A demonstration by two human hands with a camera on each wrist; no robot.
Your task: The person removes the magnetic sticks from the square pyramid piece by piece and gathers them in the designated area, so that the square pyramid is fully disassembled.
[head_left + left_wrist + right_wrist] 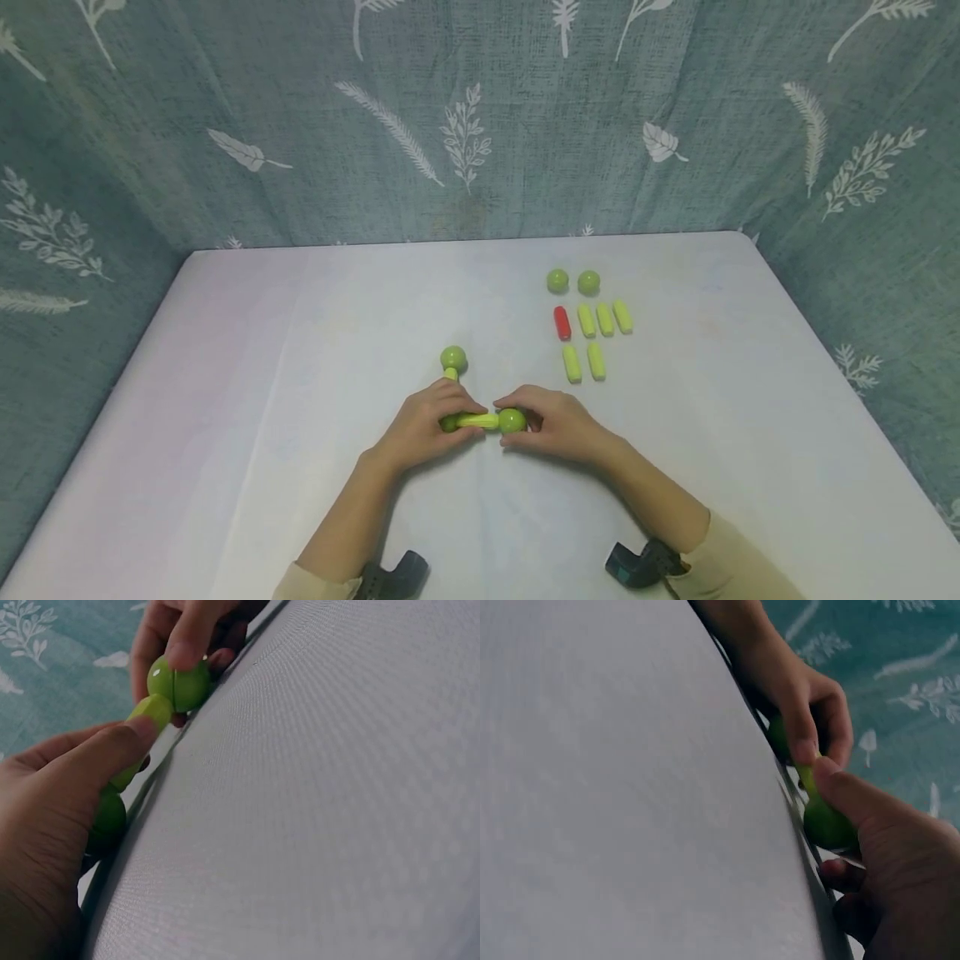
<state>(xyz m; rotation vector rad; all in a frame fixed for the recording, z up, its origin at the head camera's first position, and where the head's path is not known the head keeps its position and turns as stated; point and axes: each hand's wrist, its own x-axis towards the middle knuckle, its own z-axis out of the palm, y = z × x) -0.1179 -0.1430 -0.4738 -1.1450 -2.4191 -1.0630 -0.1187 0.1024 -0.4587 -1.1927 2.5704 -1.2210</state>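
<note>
White tabletop (337, 300) against teal leaf-printed cloth (525, 167), left hand (431, 417) and right hand (558, 421) on joined pieces

Head view: the left hand pinches a yellow-green ribbed rod (477, 421), whose right end meets a glossy green ball (512, 421) grasped between the right hand's thumb and fingers. Another glossy green ball (449, 424) shows partly beneath the left hand. Just beyond that hand, a partly hidden yellow-green stick (451, 374) touches a third green ball (453, 358). Farther back, to the right, lie two loose green balls (557, 281), a red rod (562, 323) and five yellow-green loose rods (604, 319).

Left wrist view: the left thumb presses along the rod; the right thumb rests on the ball, which has a dark seam.

Right wrist view: both thumbs nearly meet above the rod, much of which is hidden.
</note>
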